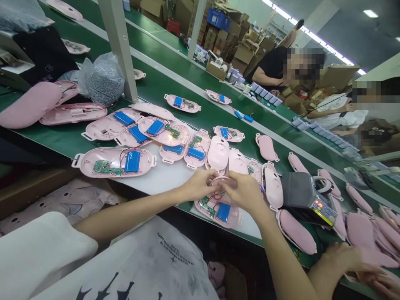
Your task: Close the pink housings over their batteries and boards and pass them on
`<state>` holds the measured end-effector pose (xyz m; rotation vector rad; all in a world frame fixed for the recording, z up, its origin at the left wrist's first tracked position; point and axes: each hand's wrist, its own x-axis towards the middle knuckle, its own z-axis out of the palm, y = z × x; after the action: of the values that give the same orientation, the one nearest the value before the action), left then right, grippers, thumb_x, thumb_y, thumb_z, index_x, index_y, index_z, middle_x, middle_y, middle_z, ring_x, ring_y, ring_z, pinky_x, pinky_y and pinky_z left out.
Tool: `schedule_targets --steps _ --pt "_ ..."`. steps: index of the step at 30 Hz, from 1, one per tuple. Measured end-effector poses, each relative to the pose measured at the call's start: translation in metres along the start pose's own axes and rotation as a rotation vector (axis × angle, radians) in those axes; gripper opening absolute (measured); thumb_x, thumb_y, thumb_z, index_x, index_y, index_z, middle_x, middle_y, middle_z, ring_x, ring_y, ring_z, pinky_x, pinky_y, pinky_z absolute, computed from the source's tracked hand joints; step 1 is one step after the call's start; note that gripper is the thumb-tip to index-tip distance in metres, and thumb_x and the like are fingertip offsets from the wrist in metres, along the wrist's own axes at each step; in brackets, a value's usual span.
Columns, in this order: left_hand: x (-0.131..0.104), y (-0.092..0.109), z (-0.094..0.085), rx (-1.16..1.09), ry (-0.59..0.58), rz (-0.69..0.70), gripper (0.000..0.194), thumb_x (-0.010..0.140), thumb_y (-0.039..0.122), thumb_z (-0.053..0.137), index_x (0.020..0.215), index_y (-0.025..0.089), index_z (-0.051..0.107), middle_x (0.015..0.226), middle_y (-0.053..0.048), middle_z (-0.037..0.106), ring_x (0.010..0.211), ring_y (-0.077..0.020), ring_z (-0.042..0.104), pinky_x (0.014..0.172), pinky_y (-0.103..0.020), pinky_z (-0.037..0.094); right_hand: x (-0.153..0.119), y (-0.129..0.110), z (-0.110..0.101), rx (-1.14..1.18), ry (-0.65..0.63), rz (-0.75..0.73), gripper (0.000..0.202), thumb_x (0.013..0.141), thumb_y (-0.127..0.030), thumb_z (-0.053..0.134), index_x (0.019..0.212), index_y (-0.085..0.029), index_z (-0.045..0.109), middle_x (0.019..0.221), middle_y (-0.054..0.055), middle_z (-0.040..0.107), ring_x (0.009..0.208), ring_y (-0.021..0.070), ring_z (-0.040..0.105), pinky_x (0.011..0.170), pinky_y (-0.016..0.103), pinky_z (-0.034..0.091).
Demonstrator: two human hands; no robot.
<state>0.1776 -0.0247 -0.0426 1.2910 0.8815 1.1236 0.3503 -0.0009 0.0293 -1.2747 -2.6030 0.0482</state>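
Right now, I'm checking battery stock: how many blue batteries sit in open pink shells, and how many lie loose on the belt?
Blue batteries in open pink shells: 10
Loose blue batteries on the green belt: 2
Total: 12
Left hand and right hand hold a pink cover over one shell.

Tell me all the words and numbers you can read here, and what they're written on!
None can be read for sure.
White shirt: small dark lettering, upside down and too small to make out.
Grey device: coloured display panel, marks too blurred to read.
Cardboard boxes at the back: any print is too far off.
Blue batteries: no readable label.
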Motion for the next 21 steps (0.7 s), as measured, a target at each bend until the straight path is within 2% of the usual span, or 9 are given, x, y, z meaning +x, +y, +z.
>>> schedule_targets --steps 3,4,6,8,10,13,16,18,21 --pt "-0.003 -0.004 0.0 0.052 -0.017 -0.011 0.029 0.08 0.021 0.063 0.108 0.014 0.062 0.093 -0.005 0.07 0.071 -0.0162 0.067 0.06 -0.024 0.052 -0.007 -0.001 0.012 -0.128 0.205 -0.013 0.024 0.092 -0.034 0.054 0.081 -0.019 0.068 0.066 0.002 0.067 0.058 0.0169 0.062 0.053 0.026 0.032" --pt "-0.006 -0.004 0.0 0.083 -0.021 0.002 0.037 0.081 0.018 0.061 0.118 0.015 0.059 0.099 -0.006 0.07 0.075 -0.0171 0.068 0.064 -0.025 0.054 -0.01 -0.003 0.015 -0.176 0.291 -0.003 0.027 0.095 -0.035 0.052 0.082 -0.018 0.068 0.066 0.003 0.068 0.058 0.0165 0.061 0.053 0.025 0.032" --pt "-0.015 -0.003 -0.001 0.202 -0.021 0.059 0.06 0.079 0.011 0.059 0.137 0.018 0.048 0.115 -0.009 0.068 0.093 -0.0218 0.069 0.083 -0.033 0.056 -0.016 -0.007 0.02 -0.25 0.415 0.052 0.031 0.098 -0.036 0.049 0.083 -0.017 0.069 0.069 0.004 0.069 0.059 0.0166 0.062 0.054 0.026 0.032" --pt "-0.025 0.0 -0.003 0.339 -0.035 0.11 0.08 0.075 0.008 0.061 0.15 0.02 0.036 0.126 -0.012 0.064 0.115 -0.0273 0.062 0.101 -0.041 0.049 -0.019 -0.011 0.022 -0.253 0.448 0.145 0.034 0.098 -0.04 0.049 0.083 -0.017 0.069 0.068 0.006 0.069 0.059 0.0178 0.062 0.053 0.026 0.033" --pt "-0.031 0.005 -0.006 0.39 -0.061 0.109 0.089 0.075 0.015 0.068 0.155 0.02 0.029 0.132 -0.013 0.061 0.122 -0.0301 0.057 0.106 -0.043 0.046 -0.019 -0.012 0.022 -0.168 0.418 0.229 0.036 0.095 -0.046 0.051 0.082 -0.018 0.07 0.066 0.006 0.068 0.058 0.0192 0.062 0.054 0.027 0.035" --pt "-0.026 0.013 -0.008 0.327 -0.023 0.082 0.067 0.083 0.032 0.07 0.144 0.019 0.047 0.126 -0.011 0.064 0.114 -0.0275 0.061 0.099 -0.037 0.049 -0.019 -0.01 0.021 0.053 0.326 0.274 0.033 0.09 -0.049 0.056 0.085 -0.02 0.072 0.07 0.003 0.071 0.061 0.0198 0.065 0.059 0.027 0.042" --pt "-0.009 0.014 -0.009 0.298 0.015 0.045 0.036 0.088 0.037 0.064 0.117 0.016 0.067 0.101 -0.007 0.071 0.093 -0.0231 0.065 0.085 -0.032 0.052 -0.015 -0.006 0.022 0.226 0.305 0.305 0.029 0.085 -0.048 0.061 0.086 -0.021 0.072 0.076 0.003 0.073 0.066 0.0206 0.067 0.064 0.029 0.046" --pt "0.001 0.012 -0.01 0.271 -0.022 0.021 0.029 0.087 0.036 0.064 0.104 0.014 0.07 0.088 -0.005 0.071 0.083 -0.0215 0.064 0.078 -0.03 0.051 -0.011 -0.006 0.024 0.285 0.304 0.334 0.028 0.082 -0.047 0.063 0.085 -0.021 0.072 0.079 0.004 0.074 0.07 0.0221 0.068 0.066 0.031 0.049" --pt "0.008 0.01 -0.011 0.216 -0.1 -0.009 0.029 0.085 0.036 0.062 0.099 0.012 0.069 0.083 -0.004 0.07 0.078 -0.0208 0.063 0.072 -0.028 0.051 -0.008 -0.01 0.024 0.412 0.237 0.337 0.023 0.079 -0.04 0.064 0.088 -0.021 0.072 0.086 0.005 0.074 0.079 0.0231 0.069 0.076 0.034 0.053"
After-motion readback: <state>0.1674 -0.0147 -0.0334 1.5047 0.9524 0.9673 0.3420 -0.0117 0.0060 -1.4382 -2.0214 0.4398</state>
